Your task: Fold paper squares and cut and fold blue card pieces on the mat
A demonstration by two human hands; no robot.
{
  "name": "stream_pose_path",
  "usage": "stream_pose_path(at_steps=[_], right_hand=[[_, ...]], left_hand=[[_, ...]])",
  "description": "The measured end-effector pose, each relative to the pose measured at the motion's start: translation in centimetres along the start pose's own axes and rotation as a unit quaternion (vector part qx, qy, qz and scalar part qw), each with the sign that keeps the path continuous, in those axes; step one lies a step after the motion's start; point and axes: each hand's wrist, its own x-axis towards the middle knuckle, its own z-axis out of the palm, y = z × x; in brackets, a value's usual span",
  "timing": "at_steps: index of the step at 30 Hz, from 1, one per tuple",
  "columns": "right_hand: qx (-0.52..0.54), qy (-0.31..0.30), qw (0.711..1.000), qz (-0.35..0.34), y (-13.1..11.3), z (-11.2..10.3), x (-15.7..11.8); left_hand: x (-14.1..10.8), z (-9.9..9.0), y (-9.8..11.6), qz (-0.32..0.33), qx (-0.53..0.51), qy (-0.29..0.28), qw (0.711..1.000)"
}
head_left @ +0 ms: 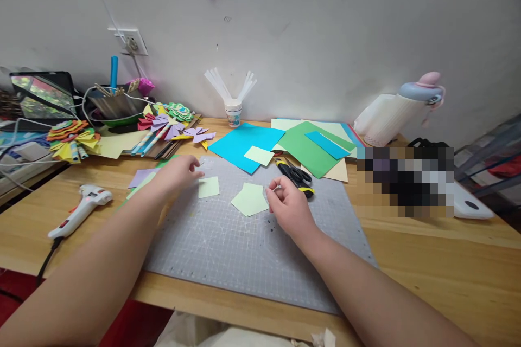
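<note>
On the grey gridded mat (244,260), a pale-green paper pentagon (249,199) lies right of a pale-green paper rectangle (209,187). A white plastic glue gun (82,209) sits over there — left of the mat.

Soft light across the wall (293,59), wide-angle stretch at edges, 1 pixelated patch (405,181) at right

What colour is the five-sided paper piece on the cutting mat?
The five-sided paper piece is pale green, seen best in the head view.
</note>
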Motion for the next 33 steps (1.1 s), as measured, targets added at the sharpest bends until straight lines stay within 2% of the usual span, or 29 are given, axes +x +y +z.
stream_pose_path(at_steps=[3,6,9,11,14,18,22,25,27,28,31,33], right_hand=[[0.008,-0.006,1.000,0.006,0.1,0.1,0.0],[0.020,-0.014,1.000,0.011,0.3,0.1,0.1],[0.038,-0.026,0.999,0.019,0.3,0.1,0.1],[0.056,-0.040,0.997,0.027,0.0,0.2,0.0],[0.097,-0.075,0.991,0.047,-0.7,0.7,-0.4],[0.171,-0.107,0.976,0.085,-1.8,1.8,-1.4],[0.278,-0.082,0.948,0.133,-2.4,2.2,-1.9],[0.326,-0.059,0.931,0.155,-2.4,2.0,-1.6],[0.340,-0.059,0.923,0.172,-2.3,1.8,-1.3],[0.334,-0.064,0.924,0.175,-2.2,1.7,-1.2],[0.275,-0.080,0.946,0.154,-1.9,1.6,-1.1],[0.245,-0.084,0.958,0.120,-1.7,1.6,-1.1]], left_hand=[[-0.1,0.7,0.5,0.041,-0.029,-0.049,0.998],[0.2,1.2,0.3,0.036,-0.066,-0.083,0.994],[0.0,1.1,0.3,0.040,-0.137,-0.091,0.986],[-0.9,0.9,0.9,0.055,-0.211,-0.081,0.973],[-3.5,1.2,3.0,0.095,-0.348,-0.073,0.930],[-6.8,2.6,6.3,0.135,-0.490,-0.076,0.858],[-8.1,4.4,8.2,0.134,-0.569,-0.129,0.801],[-8.3,5.0,8.3,0.113,-0.588,-0.176,0.781],[-8.2,4.9,7.9,0.113,-0.576,-0.188,0.787],[-8.2,4.8,7.7,0.119,-0.559,-0.166,0.803],[-7.9,4.2,6.9,0.138,-0.467,-0.040,0.872],[-7.8,3.9,6.6,0.139,-0.419,-0.004,0.897]])
